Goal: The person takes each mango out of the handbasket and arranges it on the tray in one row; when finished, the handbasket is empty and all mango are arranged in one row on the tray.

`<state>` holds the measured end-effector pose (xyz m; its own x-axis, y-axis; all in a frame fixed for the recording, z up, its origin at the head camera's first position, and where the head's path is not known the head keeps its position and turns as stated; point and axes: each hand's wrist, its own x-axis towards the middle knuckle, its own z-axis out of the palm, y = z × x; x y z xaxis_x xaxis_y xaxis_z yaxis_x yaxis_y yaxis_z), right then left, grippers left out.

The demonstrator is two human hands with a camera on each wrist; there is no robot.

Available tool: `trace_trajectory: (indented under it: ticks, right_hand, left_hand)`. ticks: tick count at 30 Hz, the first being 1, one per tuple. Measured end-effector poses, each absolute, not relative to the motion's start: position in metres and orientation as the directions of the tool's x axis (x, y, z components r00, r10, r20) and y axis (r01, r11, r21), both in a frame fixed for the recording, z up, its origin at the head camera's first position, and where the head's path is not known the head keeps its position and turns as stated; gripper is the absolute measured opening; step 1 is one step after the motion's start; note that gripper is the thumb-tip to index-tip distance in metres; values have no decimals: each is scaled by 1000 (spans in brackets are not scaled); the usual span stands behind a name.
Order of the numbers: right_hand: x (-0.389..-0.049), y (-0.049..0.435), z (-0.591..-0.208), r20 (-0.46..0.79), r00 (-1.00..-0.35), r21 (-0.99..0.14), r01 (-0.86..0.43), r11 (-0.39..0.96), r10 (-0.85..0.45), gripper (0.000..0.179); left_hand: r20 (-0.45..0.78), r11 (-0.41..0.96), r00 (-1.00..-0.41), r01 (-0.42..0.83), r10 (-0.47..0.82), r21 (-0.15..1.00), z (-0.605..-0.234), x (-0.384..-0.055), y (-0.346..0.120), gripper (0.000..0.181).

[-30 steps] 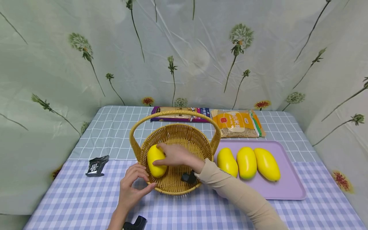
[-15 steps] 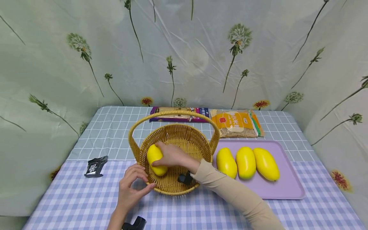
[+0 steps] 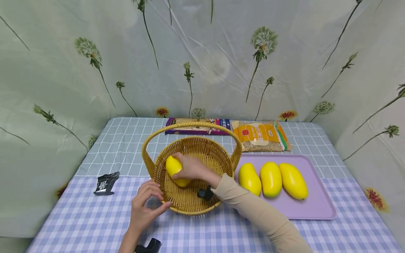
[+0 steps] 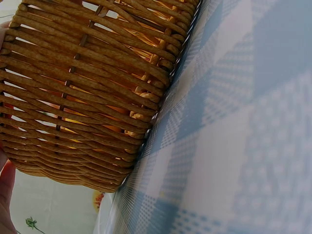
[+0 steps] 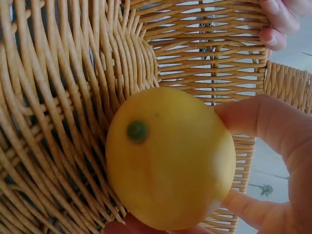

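Observation:
A yellow mango (image 3: 173, 166) is gripped by my right hand (image 3: 192, 168) inside the round wicker basket (image 3: 212, 209). In the right wrist view, the mango (image 5: 170, 161) shows its green stem end, with my thumb and fingers around its sides and the woven bottom right beside it. My left hand (image 3: 146, 202) holds the basket's near-left rim, fingers over the edge and thumb along the front. From the left wrist view, the basket's outer wall (image 4: 83, 97) stands on the checked cloth, with parts of my left hand at the frame's left edge.
A purple tray (image 3: 316, 207) with three mangoes (image 3: 271, 179) sits right of the basket. Behind lie a purple noodle-like packet (image 3: 196, 126) and an orange grain bag (image 3: 261, 136). A crumpled black net with a label (image 3: 106, 183) lies on the left. The tall handle (image 3: 191, 124) arches over the basket.
My right hand has shifted the mango slightly right and toward the back inside the basket, and the mango now lies more slanted. My left hand stays at the rim.

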<state>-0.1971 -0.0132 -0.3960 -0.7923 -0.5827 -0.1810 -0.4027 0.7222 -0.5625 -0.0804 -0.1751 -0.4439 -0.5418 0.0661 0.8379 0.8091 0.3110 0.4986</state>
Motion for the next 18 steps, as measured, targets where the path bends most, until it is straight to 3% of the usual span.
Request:
trace_trajectory:
  ticks: [10,18]
  right_hand:
    - [-200,-3,-392,-192,-773,-590,-402,700,-605,74]
    - [-200,7,-389,-199,-793,-575,-382,724,-576,78]
  left_hand:
    - [834,307,-548,806,64,506,-445,-81,-176,33]
    - [831,298,-553,806,67,512,-445,-81,-176,32]
